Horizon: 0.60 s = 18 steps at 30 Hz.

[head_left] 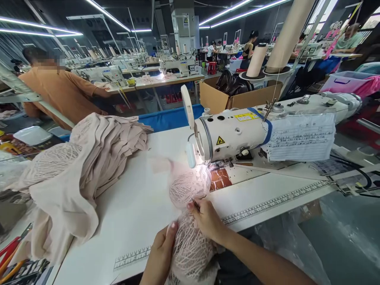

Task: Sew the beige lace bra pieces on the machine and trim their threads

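Observation:
A pale pink lace bra (192,249) lies over the table's front edge, one moulded cup (185,188) flat under the machine's light and the other nearer me. My left hand (162,247) is closed on the near cup's left side, thumb on top. Between the cups, my right hand (206,219) pinches a slim, dark, pointed metal tool (196,204) against the fabric; its exact kind is too small to tell. Just beyond is the white sewing machine (234,132), its lamp lit over the far cup's edge. The needle is lost in the glare.
A pile of similar pink pieces (109,146) covers the table's left side. Scissors with red handles (12,247) lie at the lower left. A printed ruler (267,206) runs along the front edge. Behind stand a cardboard box (213,95) and thread cones (257,61). A co-worker (56,91) sits left.

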Tool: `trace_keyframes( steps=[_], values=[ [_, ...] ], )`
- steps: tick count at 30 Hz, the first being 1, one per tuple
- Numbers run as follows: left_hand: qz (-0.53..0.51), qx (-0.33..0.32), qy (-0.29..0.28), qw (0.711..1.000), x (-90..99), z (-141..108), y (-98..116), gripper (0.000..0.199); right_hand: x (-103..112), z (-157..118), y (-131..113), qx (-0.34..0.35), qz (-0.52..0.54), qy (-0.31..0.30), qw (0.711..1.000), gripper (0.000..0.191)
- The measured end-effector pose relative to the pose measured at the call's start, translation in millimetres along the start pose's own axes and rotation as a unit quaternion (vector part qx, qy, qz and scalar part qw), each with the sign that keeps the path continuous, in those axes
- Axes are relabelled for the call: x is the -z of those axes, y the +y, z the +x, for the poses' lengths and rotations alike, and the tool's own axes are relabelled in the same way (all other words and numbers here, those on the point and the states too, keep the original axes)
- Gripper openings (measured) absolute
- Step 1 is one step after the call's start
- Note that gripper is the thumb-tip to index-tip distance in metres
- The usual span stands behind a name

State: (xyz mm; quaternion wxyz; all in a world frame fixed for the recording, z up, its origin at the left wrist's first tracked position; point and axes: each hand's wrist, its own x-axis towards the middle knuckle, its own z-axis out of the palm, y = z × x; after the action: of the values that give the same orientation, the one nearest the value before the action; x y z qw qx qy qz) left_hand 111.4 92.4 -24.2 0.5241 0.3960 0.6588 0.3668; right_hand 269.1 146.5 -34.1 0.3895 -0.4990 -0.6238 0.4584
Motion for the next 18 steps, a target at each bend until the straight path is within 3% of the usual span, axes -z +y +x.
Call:
trace_keyframes(
  steps=[6,9,14,16,18],
  values=[
    [0.093,-0.021,-0.090,0.991,3.0,6.7,5.7,0.067,16.9,1.8,-2.5,0.016,-0.013,-0.122,0.992,0.046],
    [0.109,-0.026,-0.077,0.991,-1.1,3.1,4.1,0.064,20.4,6.7,-7.9,0.020,-0.023,-0.165,0.986,0.042],
    [0.062,-0.019,0.018,0.998,-13.4,-19.4,-13.1,0.062,8.6,10.3,-11.8,0.013,-0.046,-0.074,0.996,0.031],
    [0.016,0.008,0.020,1.000,-14.4,-25.1,-17.2,0.059,7.4,9.0,-10.8,0.008,-0.038,-0.065,0.997,0.033],
    [-0.074,0.049,-0.005,0.996,-12.0,-22.8,-13.2,0.054,12.1,6.8,-10.1,0.001,-0.014,-0.096,0.995,0.037]
  ],
)
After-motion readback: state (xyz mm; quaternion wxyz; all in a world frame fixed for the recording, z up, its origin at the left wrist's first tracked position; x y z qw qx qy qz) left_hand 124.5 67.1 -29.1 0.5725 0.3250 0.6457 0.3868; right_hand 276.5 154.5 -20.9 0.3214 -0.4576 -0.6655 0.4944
